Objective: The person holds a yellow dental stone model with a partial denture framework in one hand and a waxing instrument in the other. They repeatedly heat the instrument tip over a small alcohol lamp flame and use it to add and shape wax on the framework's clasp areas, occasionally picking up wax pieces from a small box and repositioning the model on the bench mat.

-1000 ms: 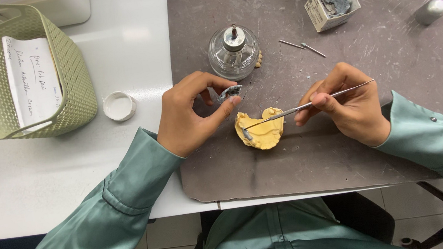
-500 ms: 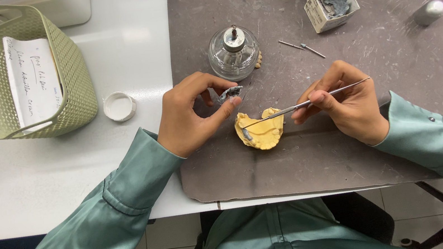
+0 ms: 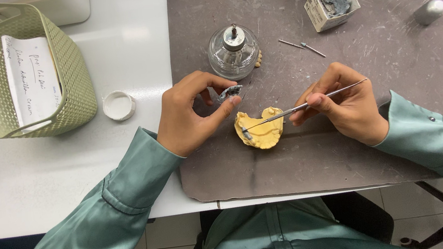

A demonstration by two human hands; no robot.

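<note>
Clearly both hands work close together over the dark grey mat, which seems to be there to take the scrapes and drips of bench work and keep them off the white table. The left hand pinches a small grey lump between thumb and forefinger, lifted just above the mat and turned toward the other hand, probably so the material stays within easy reach of the tool. The right hand is closed in a pen grip on a thin metal instrument, a hold that suits fine, steady work; its tip rests on the left edge of the yellow dental cast, where a dab of grey shows.

That cast lies flat on the mat between the two hands, just below the left fingertips and just to the left of the right knuckles, not held by either hand. Just beyond the left hand stands a glass spirit lamp; no flame can be made out. Farther beyond the right hand lie two small burs, an open cardboard box with grey material inside, and a metal cap. To the left of the left hand sit a white lid and, well apart, a green basket holding a paper slip.
</note>
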